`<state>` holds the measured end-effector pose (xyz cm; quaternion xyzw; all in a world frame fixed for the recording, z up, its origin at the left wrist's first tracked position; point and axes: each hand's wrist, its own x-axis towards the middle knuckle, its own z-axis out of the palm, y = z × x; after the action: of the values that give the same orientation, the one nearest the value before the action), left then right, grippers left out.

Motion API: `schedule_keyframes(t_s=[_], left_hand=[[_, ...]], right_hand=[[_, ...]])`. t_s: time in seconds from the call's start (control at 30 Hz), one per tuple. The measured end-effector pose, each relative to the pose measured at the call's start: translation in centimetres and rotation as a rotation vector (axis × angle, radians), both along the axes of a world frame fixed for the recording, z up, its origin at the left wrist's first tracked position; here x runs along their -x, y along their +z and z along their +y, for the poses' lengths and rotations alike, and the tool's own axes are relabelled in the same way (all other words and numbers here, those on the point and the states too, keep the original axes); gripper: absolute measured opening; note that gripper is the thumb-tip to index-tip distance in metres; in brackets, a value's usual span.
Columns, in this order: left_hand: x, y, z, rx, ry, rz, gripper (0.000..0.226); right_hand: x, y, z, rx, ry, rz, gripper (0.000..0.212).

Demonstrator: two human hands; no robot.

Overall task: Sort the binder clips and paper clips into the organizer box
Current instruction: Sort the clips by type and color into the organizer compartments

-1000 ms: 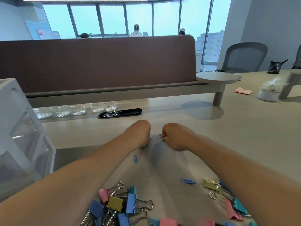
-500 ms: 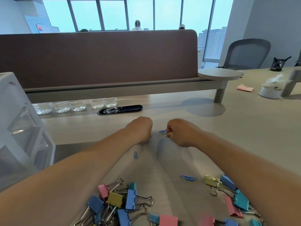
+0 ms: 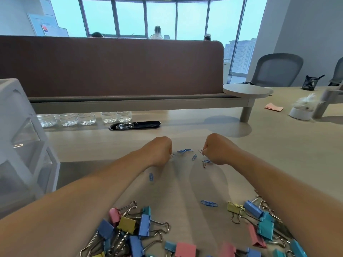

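Observation:
My left hand (image 3: 159, 149) and my right hand (image 3: 217, 149) rest as fists on the desk, a gap between them. Each pinches paper clips at its fingertips. Blue paper clips (image 3: 184, 151) lie scattered in that gap. Single blue paper clips sit by my left wrist (image 3: 151, 176) and lower right (image 3: 208, 203). A heap of coloured binder clips (image 3: 141, 229) lies near me between my forearms, with more binder clips (image 3: 259, 219) by my right arm. The white organizer box (image 3: 20, 141) with clear drawers stands at the left.
Several clear water bottles (image 3: 83, 118) line the back under a brown divider (image 3: 111, 65). A black cable slot (image 3: 134, 125) lies behind my hands. A tissue holder (image 3: 301, 110), pink paper (image 3: 273, 107) and a chair (image 3: 276, 70) are far right.
My hands have drawn apart sideways, uncovering loose blue paper clips on the desk between them. The view tipped down slightly.

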<state>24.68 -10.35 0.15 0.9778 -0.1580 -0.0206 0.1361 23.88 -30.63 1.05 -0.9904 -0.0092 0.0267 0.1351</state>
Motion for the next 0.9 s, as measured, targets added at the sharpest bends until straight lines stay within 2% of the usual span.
schedule_keyframes(t_s=[0.07, 0.2, 0.33, 0.47, 0.63, 0.9], left_hand=[[0.2, 0.3, -0.3, 0.024, 0.004, 0.007, 0.009], [0.9, 0.7, -1.7, 0.107, -0.03, 0.019, 0.017], [1.7, 0.7, -3.1, 0.128, -0.08, 0.009, 0.017], [2.2, 0.3, -3.6, 0.14, -0.087, -0.001, 0.009], [2.5, 0.3, -3.5, 0.135, -0.105, -0.011, 0.01], [2.4, 0.2, -3.0, 0.128, -0.121, -0.01, 0.004]], right_hand=[[0.4, 0.6, -0.3, 0.004, -0.012, 0.034, 0.008], [1.2, 0.6, -0.3, 0.041, -0.03, 0.096, 0.026], [1.9, 0.3, -0.1, 0.072, -0.02, 0.077, 0.037], [2.2, 0.2, 0.4, 0.068, -0.033, 0.061, 0.033], [2.1, -0.2, 1.0, 0.069, -0.079, 0.051, 0.031], [1.7, 0.1, 1.9, 0.218, -0.096, 0.076, 0.031]])
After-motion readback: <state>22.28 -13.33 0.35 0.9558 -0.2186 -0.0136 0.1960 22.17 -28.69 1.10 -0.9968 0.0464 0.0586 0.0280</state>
